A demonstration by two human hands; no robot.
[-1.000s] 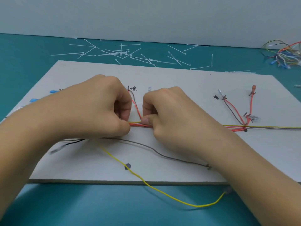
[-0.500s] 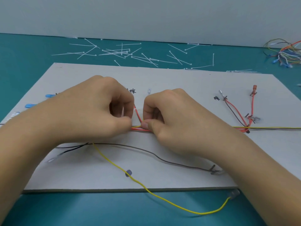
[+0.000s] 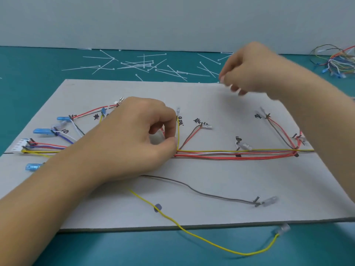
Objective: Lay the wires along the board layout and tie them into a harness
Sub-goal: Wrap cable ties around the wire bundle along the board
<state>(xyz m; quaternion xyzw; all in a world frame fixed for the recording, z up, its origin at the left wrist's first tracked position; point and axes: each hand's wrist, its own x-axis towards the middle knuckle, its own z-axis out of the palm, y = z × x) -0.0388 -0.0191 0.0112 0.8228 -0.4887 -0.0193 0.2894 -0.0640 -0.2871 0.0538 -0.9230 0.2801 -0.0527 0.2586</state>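
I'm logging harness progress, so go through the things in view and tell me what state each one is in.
Left hand: fingers curled, pinching the wire bundle.
Right hand: above the board, blurred; grip unclear.
Wire bundle: laid straight along the board.
Yellow wire: loose, trailing off the near edge.
Brown wire: loose on the board.
Cable ties: scattered, unused.
Spare wires: tangled heap.

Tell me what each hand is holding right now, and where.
The left hand pinches the wire bundle where the yellow branch turns up. The right hand is blurred; its hold cannot be told.
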